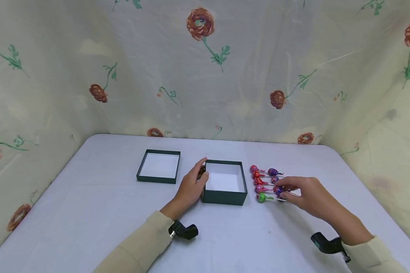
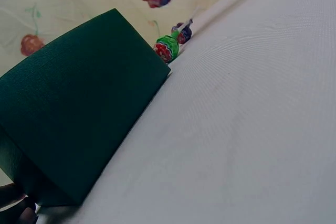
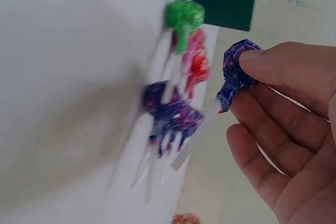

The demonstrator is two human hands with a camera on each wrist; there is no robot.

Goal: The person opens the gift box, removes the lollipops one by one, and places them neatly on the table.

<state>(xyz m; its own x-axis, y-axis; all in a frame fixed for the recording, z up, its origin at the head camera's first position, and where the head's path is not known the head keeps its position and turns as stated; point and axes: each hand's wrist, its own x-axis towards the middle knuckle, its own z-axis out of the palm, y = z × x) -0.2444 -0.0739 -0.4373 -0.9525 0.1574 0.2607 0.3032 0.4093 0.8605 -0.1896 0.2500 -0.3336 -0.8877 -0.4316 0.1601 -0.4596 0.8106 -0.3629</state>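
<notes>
A dark green box point(image 1: 224, 197) with a white inside stands upright at the middle of the table. My left hand point(image 1: 190, 184) grips its left side, thumb near the top edge; only some fingertips point(image 2: 26, 214) show in the left wrist view. Between thumb and fingers, my right hand point(image 1: 309, 194) pinches the wrapped head of a blue-purple lollipop point(image 3: 239, 66), its white stick hanging down and away. This lollipop is raised above the others. Under it lie more purple lollipops point(image 3: 170, 111), next to a column of red and pink ones and a green lollipop point(image 1: 261, 198).
A shallow green lid point(image 1: 156, 180), white inside, lies left of the box. The white tablecloth point(image 1: 232, 239) covers the table. Flower-printed curtains point(image 1: 239, 83) hang behind it and at both sides.
</notes>
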